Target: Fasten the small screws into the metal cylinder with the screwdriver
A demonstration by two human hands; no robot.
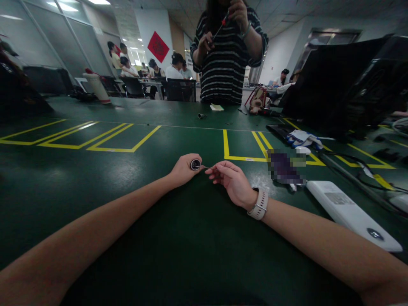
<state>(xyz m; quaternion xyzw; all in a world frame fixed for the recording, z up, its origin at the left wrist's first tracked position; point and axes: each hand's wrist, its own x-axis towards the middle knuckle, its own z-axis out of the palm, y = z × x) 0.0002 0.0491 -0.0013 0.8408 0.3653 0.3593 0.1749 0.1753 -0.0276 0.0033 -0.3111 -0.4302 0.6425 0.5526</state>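
Observation:
My left hand (185, 171) is closed around a small dark cylinder with a metal rim (195, 164), its round opening facing me. From my right hand (230, 180), a thin metal rod (206, 167) runs left to that opening. Thumb and fingertips pinch the rod's near end; whether it is a wire, pick or tweezer cannot be made out. Both hands are above the green table (178, 246), close together. A pale watch band (259, 205) circles my right wrist.
Right of my hands lie a blurred-out phone-like object (283, 168), a white power-bank-like device (347, 212), gloves (304, 139) and cables. A small metal tube (202, 116) lies farther back. Across the table, a person in a striped shirt (223, 55) holds a red-and-metal screwdriver-like tool.

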